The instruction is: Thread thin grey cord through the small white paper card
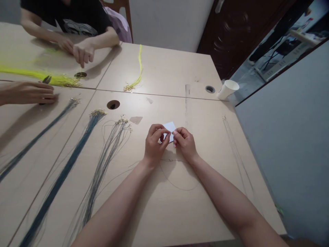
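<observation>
Several pale wooden desks stood pushed together into one wide tabletop [164, 68], the seams between them crossing near its middle. Two round cable holes [113, 104] were cut into the surface, one near the centre and a smaller one towards the far right corner. Beyond the far edge rose a plain grey-white wall [164, 20], with a dark brown panelled door [231, 31] to its right. A wooden chair back [123, 7] showed at the far edge. Off the right edge ran a grey floor [295, 130]. The light was soft and even.

Both forearms stretched forward, left hand [155, 143] and right hand [185, 143] pinching, fingertips meeting
</observation>
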Available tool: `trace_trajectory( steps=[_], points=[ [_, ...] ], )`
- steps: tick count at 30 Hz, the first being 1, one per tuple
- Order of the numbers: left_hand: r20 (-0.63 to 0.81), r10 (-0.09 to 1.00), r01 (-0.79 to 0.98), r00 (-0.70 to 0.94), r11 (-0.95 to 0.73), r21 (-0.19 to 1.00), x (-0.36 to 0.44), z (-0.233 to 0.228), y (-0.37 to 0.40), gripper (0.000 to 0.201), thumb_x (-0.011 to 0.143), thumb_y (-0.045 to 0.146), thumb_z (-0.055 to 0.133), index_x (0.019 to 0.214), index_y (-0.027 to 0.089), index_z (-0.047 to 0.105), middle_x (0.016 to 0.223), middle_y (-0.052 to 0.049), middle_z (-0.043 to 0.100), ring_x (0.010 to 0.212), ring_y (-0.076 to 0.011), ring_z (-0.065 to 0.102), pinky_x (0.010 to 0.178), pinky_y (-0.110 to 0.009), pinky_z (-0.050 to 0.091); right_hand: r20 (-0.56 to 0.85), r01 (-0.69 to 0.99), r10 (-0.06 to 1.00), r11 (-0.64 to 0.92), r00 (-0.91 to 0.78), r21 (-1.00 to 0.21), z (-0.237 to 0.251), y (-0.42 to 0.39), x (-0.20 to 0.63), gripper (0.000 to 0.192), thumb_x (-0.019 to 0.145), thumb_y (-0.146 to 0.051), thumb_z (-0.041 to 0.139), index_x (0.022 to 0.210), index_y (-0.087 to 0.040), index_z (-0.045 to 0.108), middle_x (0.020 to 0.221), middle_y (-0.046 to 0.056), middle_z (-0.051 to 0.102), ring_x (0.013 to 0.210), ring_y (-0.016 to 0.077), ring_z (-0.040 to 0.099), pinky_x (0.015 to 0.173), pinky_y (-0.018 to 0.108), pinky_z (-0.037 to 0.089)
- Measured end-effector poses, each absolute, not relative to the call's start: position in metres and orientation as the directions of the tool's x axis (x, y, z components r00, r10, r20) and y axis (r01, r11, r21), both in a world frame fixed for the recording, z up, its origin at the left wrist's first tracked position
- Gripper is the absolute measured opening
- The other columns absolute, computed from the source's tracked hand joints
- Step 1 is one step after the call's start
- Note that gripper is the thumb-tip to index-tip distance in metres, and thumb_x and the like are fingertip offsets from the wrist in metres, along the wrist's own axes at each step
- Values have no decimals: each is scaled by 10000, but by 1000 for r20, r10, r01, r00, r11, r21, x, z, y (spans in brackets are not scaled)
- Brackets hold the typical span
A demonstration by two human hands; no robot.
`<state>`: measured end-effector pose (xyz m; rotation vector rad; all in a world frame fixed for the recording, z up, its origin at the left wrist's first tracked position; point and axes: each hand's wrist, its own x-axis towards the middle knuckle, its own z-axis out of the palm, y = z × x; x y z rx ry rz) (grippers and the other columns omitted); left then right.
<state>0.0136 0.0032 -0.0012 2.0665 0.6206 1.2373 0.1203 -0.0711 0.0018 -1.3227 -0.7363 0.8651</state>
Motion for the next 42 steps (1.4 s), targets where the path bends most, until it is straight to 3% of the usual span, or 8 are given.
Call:
trace_trajectory(
  steps=[42],
  points=[
    [573, 678, 88, 460, -677, 730, 14, -1, 2, 68, 783, 145, 574, 850, 153, 571, 907, -27, 496, 527, -11, 418, 502, -175, 421, 1, -117, 871, 68, 492, -991, -2, -71, 121, 144, 814, -315, 529, 737, -195, 513, 491, -73, 471, 414, 77, 434, 450, 218, 346]
  ],
)
